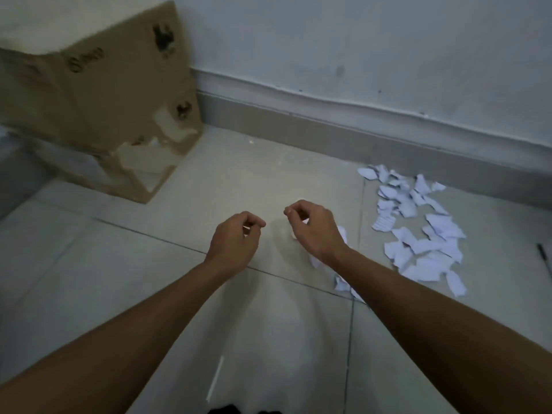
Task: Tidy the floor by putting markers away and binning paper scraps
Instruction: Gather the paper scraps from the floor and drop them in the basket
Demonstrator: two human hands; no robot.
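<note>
My left hand (236,240) and my right hand (313,227) are held side by side above the floor tiles, each with its fingertips pinched. A faint, see-through plastic bag (274,312) hangs between them, one edge in each pinch. A pile of torn white paper scraps (418,234) lies on the floor to the right of my right hand. A few more scraps (340,283) show partly from under my right wrist and forearm. A dark marker (544,255) lies at the right edge, beyond the pile.
A torn cardboard box (98,109) stands at the upper left against the wall. A grey skirting board (358,138) runs along the wall behind the scraps. Pale floor tiles (119,279) lie under my arms.
</note>
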